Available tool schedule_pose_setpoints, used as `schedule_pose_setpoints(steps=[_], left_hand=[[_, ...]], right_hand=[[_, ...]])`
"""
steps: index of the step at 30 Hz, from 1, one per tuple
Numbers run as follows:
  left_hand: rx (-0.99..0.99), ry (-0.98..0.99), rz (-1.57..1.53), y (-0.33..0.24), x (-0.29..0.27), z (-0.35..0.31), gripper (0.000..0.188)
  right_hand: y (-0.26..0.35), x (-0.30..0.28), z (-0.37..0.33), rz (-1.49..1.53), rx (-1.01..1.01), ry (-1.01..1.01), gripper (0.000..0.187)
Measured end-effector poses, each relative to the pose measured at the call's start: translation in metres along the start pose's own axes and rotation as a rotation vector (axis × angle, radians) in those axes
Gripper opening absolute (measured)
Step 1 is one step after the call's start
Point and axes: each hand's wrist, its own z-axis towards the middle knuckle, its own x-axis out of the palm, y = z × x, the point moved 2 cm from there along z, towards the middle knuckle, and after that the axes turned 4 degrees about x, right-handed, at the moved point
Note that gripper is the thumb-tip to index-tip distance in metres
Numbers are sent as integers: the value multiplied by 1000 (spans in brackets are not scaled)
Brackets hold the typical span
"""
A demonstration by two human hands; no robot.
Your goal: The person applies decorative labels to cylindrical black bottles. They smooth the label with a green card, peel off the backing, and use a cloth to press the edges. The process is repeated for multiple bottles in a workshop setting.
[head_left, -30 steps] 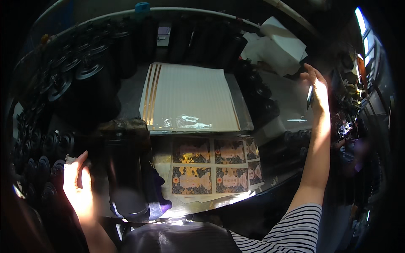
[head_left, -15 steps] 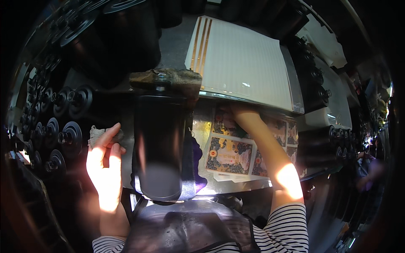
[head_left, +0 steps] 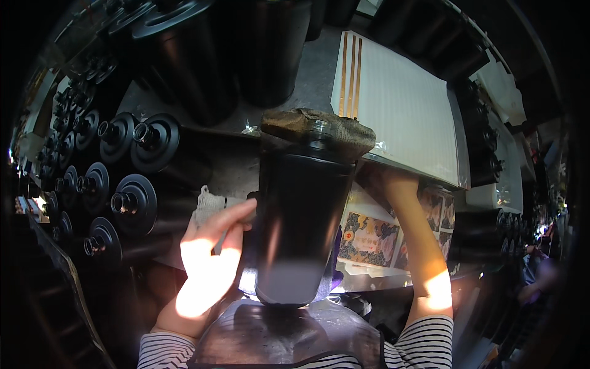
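A large glossy black bottle (head_left: 301,227) lies in front of me with its neck pointing away. The neck rests in a notch of a worn brown block (head_left: 344,132), and purple-and-white cloth (head_left: 337,258) shows under the body. My left hand (head_left: 212,255) is beside the bottle's left side, fingers closed on a crumpled grey cloth (head_left: 208,204); the fingertips are very near the bottle, and I cannot tell whether they touch. My right hand (head_left: 398,183) reaches under the edge of the raised white striped sheet (head_left: 399,104); its fingers are hidden in shadow above printed label sheets (head_left: 369,238).
Several black bottles (head_left: 153,141) lie stacked on the left, necks toward me. Larger black containers (head_left: 270,55) stand at the back. More dark bottles (head_left: 485,230) are stacked at the right. Copper-coloured strips (head_left: 351,74) lie along the white sheet's left side.
The view has turned left, so the scene sits farther right. My left fingertips with the grey cloth have come closer to the bottle. My right hand is still under the sheet's edge.
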Motion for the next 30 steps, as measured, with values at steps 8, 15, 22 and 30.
schedule_pose_setpoints(steps=[8,15,22,30], left_hand=[[574,717,374,-6,13,-46,52],[393,523,280,-7,-28,-81,89],[624,365,32,-43,-19,-24,47],[531,487,-258,-32,-65,-69,32]], right_hand=[[16,-124,-23,122,6,-31,4],[2,-271,-54,685,459,-61,3],[18,-330,-81,831,393,47,15],[50,-376,-75,1353,391,255,18]])
